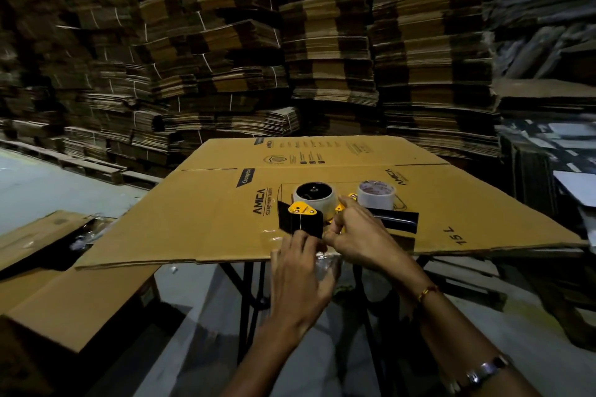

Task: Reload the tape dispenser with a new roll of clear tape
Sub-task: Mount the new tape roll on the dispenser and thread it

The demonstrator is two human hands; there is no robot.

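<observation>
A black and yellow tape dispenser point(301, 219) lies on a flattened cardboard sheet point(200, 213), with a clear tape roll point(313, 196) seated on its spool. A second clear roll point(375, 195) stands to the right, beside the black handle point(395, 219). My right hand point(358, 235) rests over the dispenser's middle, its fingertips pinching something small at the front. My left hand point(301, 271) sits just below the dispenser's black front plate and holds a crinkled strip of clear tape point(327, 264) at the sheet's near edge.
The cardboard sheet lies on a black folding stand point(248, 293). An open carton point(74, 293) stands at the lower left. Tall stacks of flattened cartons point(322, 42) fill the background, and more cardboard is piled at the right point(548, 171).
</observation>
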